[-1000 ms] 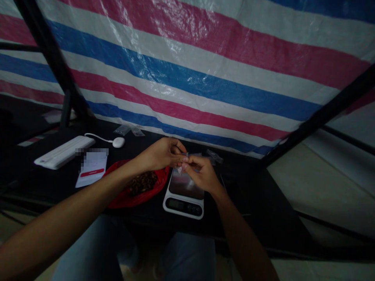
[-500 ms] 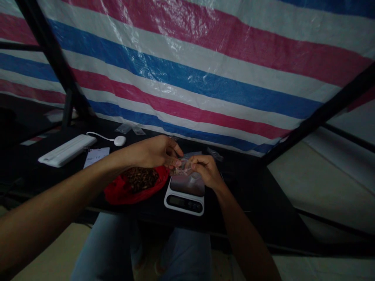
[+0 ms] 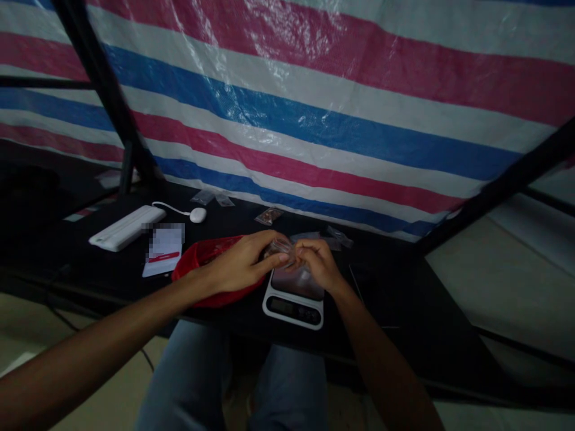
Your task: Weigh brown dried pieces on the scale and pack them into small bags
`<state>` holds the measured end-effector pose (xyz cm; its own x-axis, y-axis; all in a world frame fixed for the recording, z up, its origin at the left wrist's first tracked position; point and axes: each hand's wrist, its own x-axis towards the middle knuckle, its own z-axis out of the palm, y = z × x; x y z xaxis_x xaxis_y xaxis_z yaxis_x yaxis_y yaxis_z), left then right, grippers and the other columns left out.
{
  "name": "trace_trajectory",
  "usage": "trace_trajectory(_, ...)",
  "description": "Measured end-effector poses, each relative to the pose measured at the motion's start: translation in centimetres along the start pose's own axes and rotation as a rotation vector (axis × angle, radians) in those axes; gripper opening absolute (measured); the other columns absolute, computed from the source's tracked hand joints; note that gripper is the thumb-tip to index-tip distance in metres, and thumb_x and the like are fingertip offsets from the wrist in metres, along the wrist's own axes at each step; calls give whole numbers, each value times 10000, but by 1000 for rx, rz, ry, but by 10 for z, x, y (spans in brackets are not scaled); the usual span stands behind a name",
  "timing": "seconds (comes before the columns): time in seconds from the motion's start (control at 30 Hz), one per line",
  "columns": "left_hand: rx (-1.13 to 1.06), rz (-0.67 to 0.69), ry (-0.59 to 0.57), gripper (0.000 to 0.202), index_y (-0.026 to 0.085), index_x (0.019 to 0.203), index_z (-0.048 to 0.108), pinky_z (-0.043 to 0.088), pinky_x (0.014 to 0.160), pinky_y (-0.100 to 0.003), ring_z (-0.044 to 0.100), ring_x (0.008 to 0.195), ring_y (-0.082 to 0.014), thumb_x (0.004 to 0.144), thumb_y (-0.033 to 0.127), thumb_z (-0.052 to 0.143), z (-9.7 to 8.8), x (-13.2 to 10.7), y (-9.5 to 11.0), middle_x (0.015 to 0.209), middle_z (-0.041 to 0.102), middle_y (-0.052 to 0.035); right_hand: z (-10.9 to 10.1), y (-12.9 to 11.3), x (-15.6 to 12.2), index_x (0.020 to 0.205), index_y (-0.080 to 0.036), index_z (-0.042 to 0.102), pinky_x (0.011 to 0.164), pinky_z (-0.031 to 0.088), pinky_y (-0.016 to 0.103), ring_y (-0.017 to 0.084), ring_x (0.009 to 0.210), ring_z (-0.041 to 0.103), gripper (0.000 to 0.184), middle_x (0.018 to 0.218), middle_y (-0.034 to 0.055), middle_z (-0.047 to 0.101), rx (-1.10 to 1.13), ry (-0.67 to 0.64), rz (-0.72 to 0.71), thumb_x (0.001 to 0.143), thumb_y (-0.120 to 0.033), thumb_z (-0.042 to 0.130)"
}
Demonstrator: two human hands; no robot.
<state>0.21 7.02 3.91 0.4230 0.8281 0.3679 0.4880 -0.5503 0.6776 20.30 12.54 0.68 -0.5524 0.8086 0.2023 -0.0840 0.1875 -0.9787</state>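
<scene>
My left hand point(image 3: 245, 268) and my right hand point(image 3: 320, 264) meet above a small digital scale point(image 3: 294, 296) on the black table point(image 3: 395, 311). Both pinch a small clear plastic bag point(image 3: 283, 248) between fingers and thumbs. Under my left hand lies a red bag point(image 3: 202, 254) whose contents are hidden by the hand. A small filled clear bag point(image 3: 268, 216) lies further back on the table.
A white bar-shaped device point(image 3: 127, 227) with a cable and a round white puck point(image 3: 197, 215) sit at the left. A white card point(image 3: 163, 257) lies beside the red bag. Empty clear bags point(image 3: 339, 237) lie behind the scale. A striped tarpaulin point(image 3: 314, 120) hangs behind, black frame bars point(image 3: 103, 96) crossing it.
My left hand has dropped lower over the red bag, covering its dark contents. Both hands stay pinched on the small clear bag above the scale. The view has shifted slightly.
</scene>
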Motion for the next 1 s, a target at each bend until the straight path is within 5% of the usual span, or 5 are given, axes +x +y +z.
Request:
trace_trajectory(0.1, 157, 28, -59, 342, 173, 1169, 665, 517, 957, -331, 697, 1078, -223, 1052, 444, 493, -28, 0, 1, 1166, 746, -88, -8, -2, 1, 612, -204, 588, 600, 622, 322, 195, 649, 700, 292, 668, 20, 675, 43, 12, -9, 791, -418, 674)
trace_trajectory(0.23, 601, -52, -340, 362, 182, 1172, 672, 517, 795, -319, 724, 941, -239, 1029, 471, 506, -79, -1, -3, 1100, 759, -101, -29, -7, 3, 638, -195, 607, 567, 596, 279, 216, 724, 738, 290, 731, 56, 729, 99, 173, -116, 806, -417, 686)
trace_trajectory(0.33, 858, -76, -521, 304, 194, 1089, 699, 482, 681, -321, 719, 786, -239, 995, 442, 551, -99, -2, -8, 982, 771, -103, -40, -7, 5, 618, -199, 593, 519, 557, 251, 187, 651, 702, 288, 680, 41, 696, 120, 280, -179, 811, -394, 680)
trace_trajectory(0.57, 1125, 11, -739, 240, 196, 1013, 764, 434, 626, -335, 729, 721, -271, 965, 349, 585, -87, 6, -6, 863, 789, -135, -41, -1, 8, 622, -199, 628, 492, 513, 239, 160, 592, 658, 260, 642, 27, 673, 88, 271, -196, 799, -377, 696)
trace_trajectory(1.0, 1216, 67, -877, 170, 169, 910, 795, 445, 624, -347, 737, 720, -299, 821, 289, 713, -80, 18, 7, 819, 793, -152, -45, -1, 10, 608, -200, 628, 478, 485, 237, 142, 535, 626, 277, 615, 12, 662, 97, 276, -220, 789, -390, 716)
